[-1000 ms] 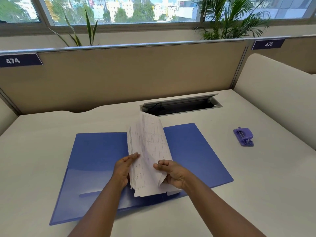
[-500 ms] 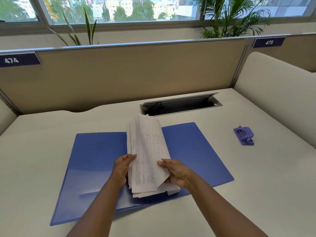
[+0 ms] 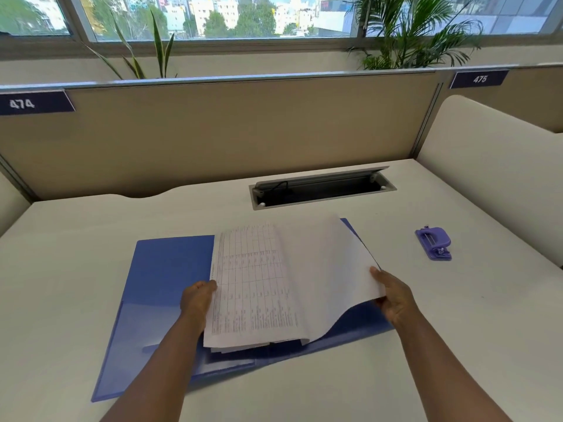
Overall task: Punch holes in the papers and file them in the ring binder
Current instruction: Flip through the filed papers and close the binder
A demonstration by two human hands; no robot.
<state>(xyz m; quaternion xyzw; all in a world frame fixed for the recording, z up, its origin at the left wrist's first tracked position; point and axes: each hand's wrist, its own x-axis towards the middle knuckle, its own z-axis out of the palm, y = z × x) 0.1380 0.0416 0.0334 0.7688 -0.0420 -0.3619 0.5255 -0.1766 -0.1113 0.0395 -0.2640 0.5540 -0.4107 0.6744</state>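
A blue ring binder (image 3: 164, 269) lies open flat on the white desk. Over its middle I hold a stack of printed papers (image 3: 256, 284) spread open like a book. My left hand (image 3: 196, 300) grips the stack's left edge. My right hand (image 3: 393, 296) holds the outer edge of the top sheet (image 3: 329, 269), which curves over the binder's right half. The binder's rings are hidden under the papers. A purple hole punch (image 3: 434, 242) sits on the desk to the right, apart from both hands.
An open cable tray (image 3: 323, 190) is set into the desk behind the binder. A beige partition (image 3: 228, 129) closes off the back, and a cream side panel (image 3: 493, 178) stands on the right. Plants stand by the window beyond.
The papers were held nearly upright and folded together; now my right hand has swung the top sheet out to the right, and the stack lies lower and wider over the binder.
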